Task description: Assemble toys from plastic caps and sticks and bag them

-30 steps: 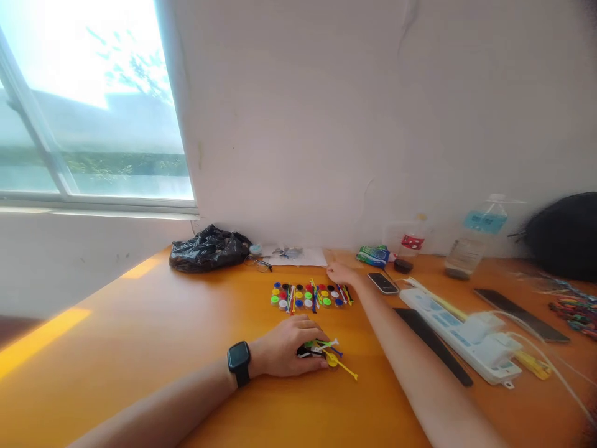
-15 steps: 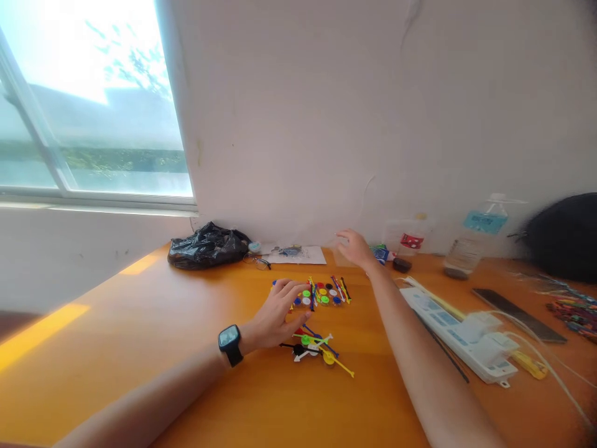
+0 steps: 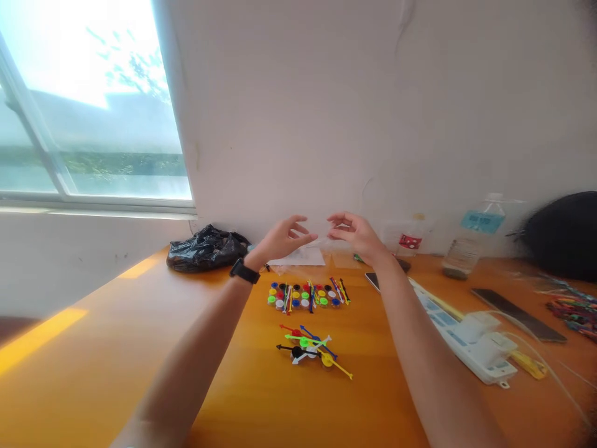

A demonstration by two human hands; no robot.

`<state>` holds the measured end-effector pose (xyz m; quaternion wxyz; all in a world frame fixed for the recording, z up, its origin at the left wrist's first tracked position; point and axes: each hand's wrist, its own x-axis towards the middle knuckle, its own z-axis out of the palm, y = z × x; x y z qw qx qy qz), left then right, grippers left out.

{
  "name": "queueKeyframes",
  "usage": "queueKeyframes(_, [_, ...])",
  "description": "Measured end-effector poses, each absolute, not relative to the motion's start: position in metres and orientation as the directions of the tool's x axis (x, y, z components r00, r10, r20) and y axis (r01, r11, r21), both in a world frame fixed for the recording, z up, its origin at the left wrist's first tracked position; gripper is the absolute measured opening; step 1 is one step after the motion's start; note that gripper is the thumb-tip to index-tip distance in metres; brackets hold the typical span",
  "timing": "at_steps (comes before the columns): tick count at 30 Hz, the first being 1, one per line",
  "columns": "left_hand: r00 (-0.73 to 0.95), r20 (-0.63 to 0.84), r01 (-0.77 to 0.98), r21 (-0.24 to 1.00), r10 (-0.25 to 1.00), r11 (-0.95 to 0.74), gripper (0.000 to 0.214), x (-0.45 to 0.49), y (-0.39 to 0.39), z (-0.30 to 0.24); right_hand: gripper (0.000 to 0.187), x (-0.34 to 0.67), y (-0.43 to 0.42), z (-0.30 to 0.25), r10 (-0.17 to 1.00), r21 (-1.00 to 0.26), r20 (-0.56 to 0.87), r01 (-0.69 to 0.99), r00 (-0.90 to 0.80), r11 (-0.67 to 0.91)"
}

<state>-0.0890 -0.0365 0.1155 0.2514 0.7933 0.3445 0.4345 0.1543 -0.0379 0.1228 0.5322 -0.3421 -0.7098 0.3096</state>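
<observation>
Both my hands are raised above the orange table (image 3: pixel 140 348), fingertips almost meeting in front of the wall. My left hand (image 3: pixel 282 239), with a black watch (image 3: pixel 244 271) on its wrist, has its fingers curved and apart. My right hand (image 3: pixel 355 234) is pinched on something faint and clear that I cannot make out. Below them lie neat rows of small coloured discs and sticks (image 3: pixel 308 296). Nearer to me is a loose pile of coloured sticks with disc heads (image 3: pixel 311 348). Neither hand touches these.
A black plastic bag (image 3: pixel 205 247) and a sheet of paper (image 3: pixel 301 257) lie by the wall. To the right are a white power strip (image 3: pixel 466 336), a water bottle (image 3: pixel 472 242), a small red-labelled container (image 3: pixel 410 239), a dark flat device (image 3: pixel 517 314) and a black bag (image 3: pixel 564 233).
Both hands have lifted off the table and come together in the air. The left hand left the loose pile of sticks; the right hand left the far end of the rows.
</observation>
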Motion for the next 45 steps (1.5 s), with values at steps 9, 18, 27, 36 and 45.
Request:
queueKeyframes(9, [0.429,0.546,0.035,0.786,0.720,-0.617,0.040,-0.090,-0.044,0.111,0.035,0.120,-0.067,0.135,0.785,-0.775,0.505,0.213,-0.357,0.595])
queueKeyframes(18, [0.514,0.446,0.037,0.842,0.732,-0.539,0.042,-0.109,-0.056,0.125,0.041,0.119,-0.048,0.123,0.739,-0.729,0.673,0.179,0.015,0.660])
queueKeyframes(27, [0.523,0.354,0.186,0.841,0.775,-0.509,0.034,-0.129,-0.050,0.124,0.042,0.128,-0.034,0.117,0.754,-0.756,0.651,0.167,0.092,0.632])
queueKeyframes(36, [0.443,0.403,0.148,0.848,0.801,-0.509,0.031,-0.127,-0.047,0.122,0.037,0.138,-0.020,0.101,0.627,-0.513,0.771,0.694,0.113,0.506])
queueKeyframes(45, [0.378,0.500,0.182,0.785,0.780,-0.592,0.029,-0.119,-0.049,0.124,0.058,0.084,-0.065,0.109,0.527,-0.217,0.844,0.838,-0.096,0.501])
